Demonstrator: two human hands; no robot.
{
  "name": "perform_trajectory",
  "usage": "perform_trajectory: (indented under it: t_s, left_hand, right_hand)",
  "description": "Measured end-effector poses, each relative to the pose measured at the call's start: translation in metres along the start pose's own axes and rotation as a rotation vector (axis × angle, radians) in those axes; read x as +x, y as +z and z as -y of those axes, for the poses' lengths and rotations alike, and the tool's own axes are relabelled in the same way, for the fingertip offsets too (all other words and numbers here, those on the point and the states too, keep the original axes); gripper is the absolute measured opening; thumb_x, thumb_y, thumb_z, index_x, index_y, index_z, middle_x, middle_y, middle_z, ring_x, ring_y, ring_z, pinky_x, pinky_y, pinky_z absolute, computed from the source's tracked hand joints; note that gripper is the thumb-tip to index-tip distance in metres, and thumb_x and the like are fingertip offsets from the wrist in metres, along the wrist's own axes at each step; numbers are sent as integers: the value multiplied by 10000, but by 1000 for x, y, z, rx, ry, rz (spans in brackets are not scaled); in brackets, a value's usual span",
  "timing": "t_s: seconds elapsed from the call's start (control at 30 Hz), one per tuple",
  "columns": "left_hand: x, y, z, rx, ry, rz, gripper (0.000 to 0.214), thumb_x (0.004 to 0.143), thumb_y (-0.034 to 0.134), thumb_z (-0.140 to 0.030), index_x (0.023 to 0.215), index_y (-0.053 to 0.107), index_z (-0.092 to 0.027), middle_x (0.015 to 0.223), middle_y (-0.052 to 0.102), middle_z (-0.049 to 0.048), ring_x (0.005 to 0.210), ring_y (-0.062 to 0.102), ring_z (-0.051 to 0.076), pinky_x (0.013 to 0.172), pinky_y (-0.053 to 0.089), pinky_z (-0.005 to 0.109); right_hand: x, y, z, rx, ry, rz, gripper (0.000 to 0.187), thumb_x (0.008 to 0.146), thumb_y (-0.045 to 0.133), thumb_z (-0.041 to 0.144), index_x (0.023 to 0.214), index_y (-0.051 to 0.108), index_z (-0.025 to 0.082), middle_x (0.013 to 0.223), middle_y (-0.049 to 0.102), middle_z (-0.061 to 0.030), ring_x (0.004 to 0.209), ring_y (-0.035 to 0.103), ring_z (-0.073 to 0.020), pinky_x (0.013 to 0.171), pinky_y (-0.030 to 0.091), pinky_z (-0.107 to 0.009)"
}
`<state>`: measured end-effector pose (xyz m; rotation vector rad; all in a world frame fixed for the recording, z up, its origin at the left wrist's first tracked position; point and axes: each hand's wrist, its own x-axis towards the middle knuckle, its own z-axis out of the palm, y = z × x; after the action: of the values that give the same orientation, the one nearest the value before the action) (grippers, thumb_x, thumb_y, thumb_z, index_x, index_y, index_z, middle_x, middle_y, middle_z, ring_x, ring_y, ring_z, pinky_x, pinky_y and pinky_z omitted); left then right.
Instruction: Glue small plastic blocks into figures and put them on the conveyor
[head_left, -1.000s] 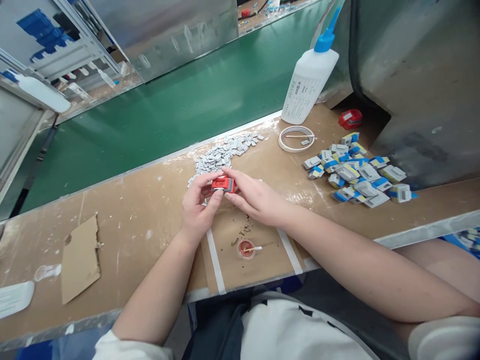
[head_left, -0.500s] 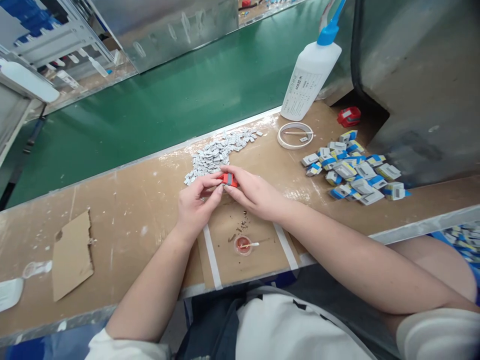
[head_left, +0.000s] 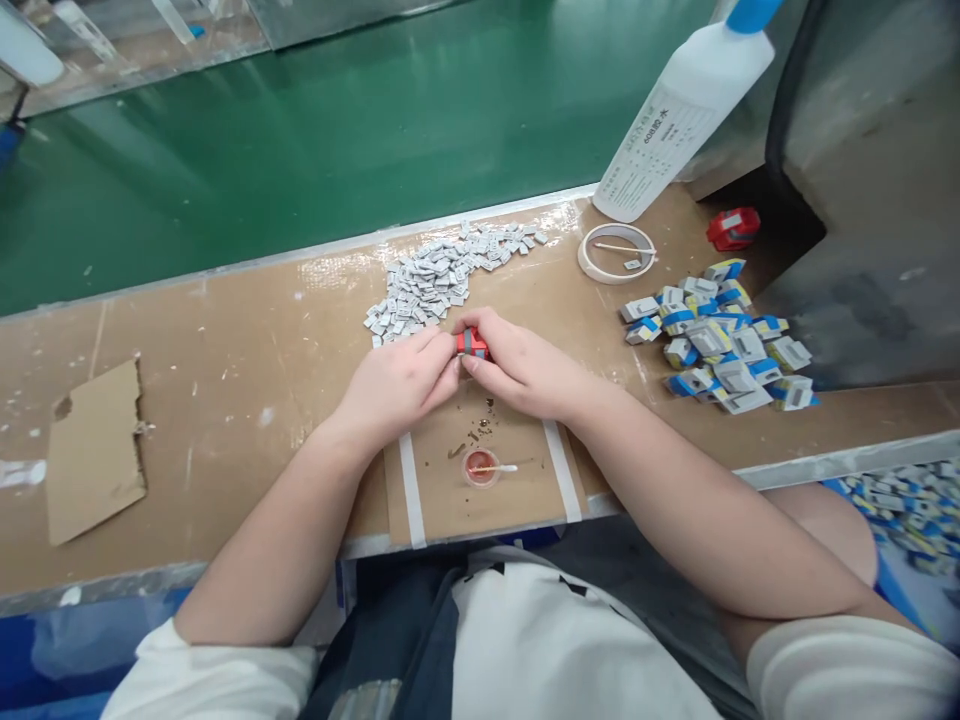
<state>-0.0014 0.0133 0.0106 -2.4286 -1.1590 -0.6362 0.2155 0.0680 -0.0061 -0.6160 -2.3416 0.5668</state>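
Red part (head_left: pixel 472 343) sits pinched between our left hand (head_left: pixel 397 385) and right hand (head_left: pixel 521 368), fingertips clamped on it, forearms converging from seven and four o'clock.

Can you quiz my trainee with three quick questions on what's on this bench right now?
1. True or false: both hands hold the small red part.
2. Multiple choice: the heap of small grey pieces lies (A) beyond the hands, toward the green belt; (B) on the cardboard scrap; (C) inside the tape ring.
3. Fill in: the cotton swab rests on the small ____ dish.

Key: 1 true, the left hand and right hand pinch it together. 2 A. 3 red.
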Motion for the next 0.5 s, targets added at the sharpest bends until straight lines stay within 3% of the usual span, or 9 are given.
perform_trajectory:
  t_s: [0.1,0.23,0.37,0.5]
  left_hand:
    - [2,2,-6,-202,-76,54,286,1083,395,-305,842,487,-182,791,561,27,669,479,154,608,320,305]
    - [5,6,-18,-456,-195,109,329,1063,378,-331,779,451,-181,741,521,20,659,454,149,654,327,319]
    - [7,9,-21,-594,-268,163,350,1056,374,-360,766,446,-177,767,542,29,685,471,147,682,339,323]
    - [8,11,-19,-672,-289,195,358,1070,352,-379,826,508,-168,848,598,44,766,528,156,735,376,319]
  right_hand:
    - [0,6,-3,80,-34,-85,431,1095,376,507,1228,544,132,1045,668,-78,833,598,-138,772,436,-263]
    - [0,13,-3,42,6,-252,608,1120,220,639,1047,578,153,856,647,-40,725,560,-114,732,395,-262]
    - [1,14,-1,-66,74,-281,741,1101,136,714,988,618,162,828,653,-37,712,558,-117,725,373,-276]
    - [2,14,-3,-88,75,-272,761,1112,133,689,1015,683,171,841,677,-33,747,590,-112,736,371,-272]
